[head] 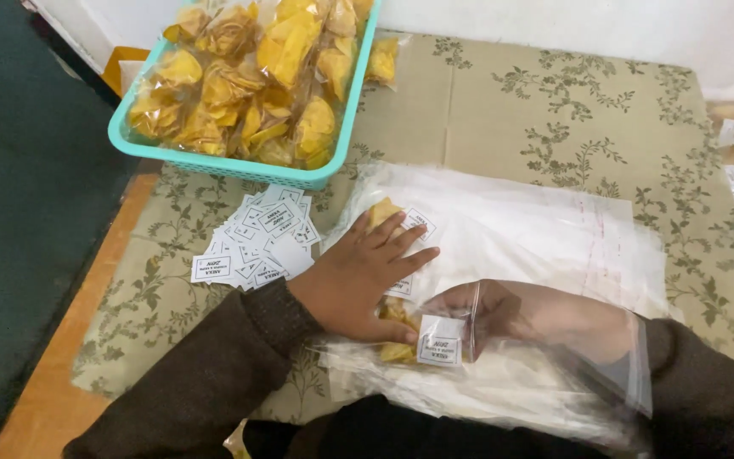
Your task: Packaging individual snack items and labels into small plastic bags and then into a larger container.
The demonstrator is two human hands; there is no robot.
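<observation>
At ten o'clock, a teal basket [214, 161] holds bagged yellow chips; loose paper labels [252, 242] lie below it. Left hand [363, 276], open, presses flat on the clear bags [537, 229], whose long axis runs nine to three. Right hand [511, 314], inside a large bag, pinches a labelled chip packet [435, 340] at six o'clock, touching the left.

white labels [252, 238] beside basket | clear labelled chip packets [422, 336] under hands

The patterned cloth [554, 102] lies open beyond the plastic bags [537, 229], while the teal basket [214, 161] and paper labels [252, 238] crowd the left.
</observation>
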